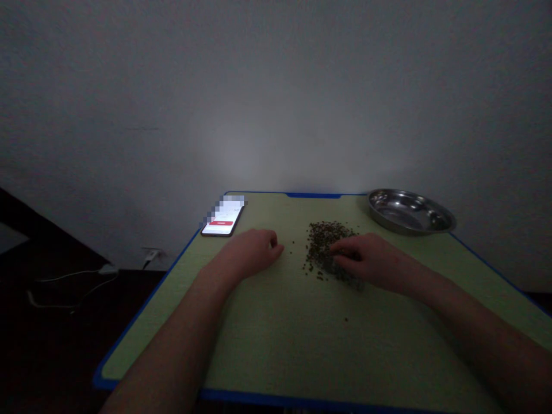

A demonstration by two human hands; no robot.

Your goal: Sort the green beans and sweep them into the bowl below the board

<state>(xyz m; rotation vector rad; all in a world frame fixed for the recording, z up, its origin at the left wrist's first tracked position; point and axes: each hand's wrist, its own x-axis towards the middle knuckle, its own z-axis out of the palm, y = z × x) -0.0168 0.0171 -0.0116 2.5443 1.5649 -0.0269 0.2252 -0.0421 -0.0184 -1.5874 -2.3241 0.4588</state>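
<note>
Small dark grains, like seeds or dried kernels (pixel 321 241), lie in a loose heap on the pale green table (pixel 276 339). My right hand (pixel 366 256) is at the right side of this heap, with a gap between thumb and forefinger and the tips over the grains. No held grain shows in it. On the table left of the heap rests my left hand (pixel 254 250), its fingers curled in toward the thumb. Whatever may be inside that curl is hidden. A few stray grains lie between the left hand and the heap.
A shallow steel basin (pixel 409 213) stands at the table's back right corner. A phone (pixel 222 218) with a lit screen lies at the back left. Behind the table is a pale wall (pixel 276 103). A white cable (pixel 81 305) hangs at the left.
</note>
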